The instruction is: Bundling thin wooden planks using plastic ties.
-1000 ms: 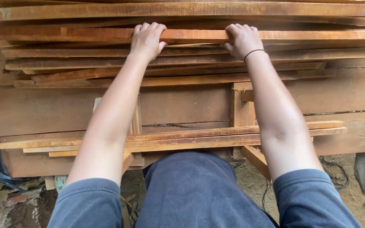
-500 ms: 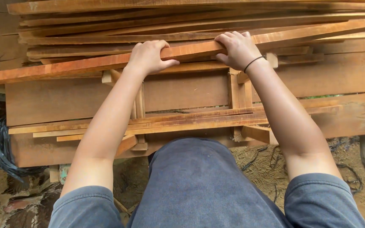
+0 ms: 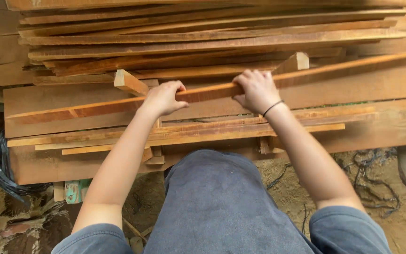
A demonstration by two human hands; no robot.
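Here, both hands, left and right, closed around one long orange-brown slat.

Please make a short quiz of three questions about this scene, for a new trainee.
1. True or false: both hands grip the same long wooden strip.
2. Which wrist wears a thin dark band? A) left B) right C) both
3. Fill in: the strip slants, and its higher end in the picture is on the person's ____ side.

Key:
1. True. The left hand and the right hand are both closed around it, in front of the stack of boards.
2. B.
3. Right.
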